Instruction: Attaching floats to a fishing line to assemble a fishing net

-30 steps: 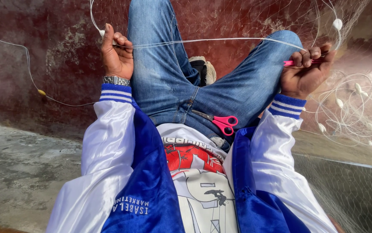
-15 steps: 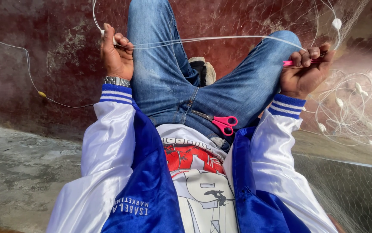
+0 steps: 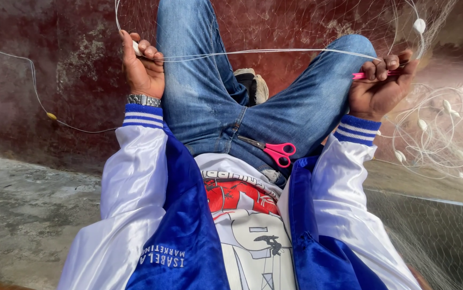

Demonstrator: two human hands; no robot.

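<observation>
Unmoved, both hands [image 3: 144,70] [image 3: 377,86] stretch thin white cord [image 3: 263,52] taut.

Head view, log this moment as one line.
left hand: grips white cord | right hand: grips cord, pink tool | pink scissors: on lap

Open gap between raised knees under taut white line [image 3: 274,52]; tangled net [image 3: 435,129] crowding the right

Glossy satin jacket sleeve [image 3: 135,177], faded denim jeans [image 3: 204,102], metal wristwatch [image 3: 143,100], pink plastic-handled scissors [image 3: 274,150], thin translucent nylon net [image 3: 446,134], rough matt red wall [image 3: 43,64], rough concrete floor [image 3: 27,215].
</observation>
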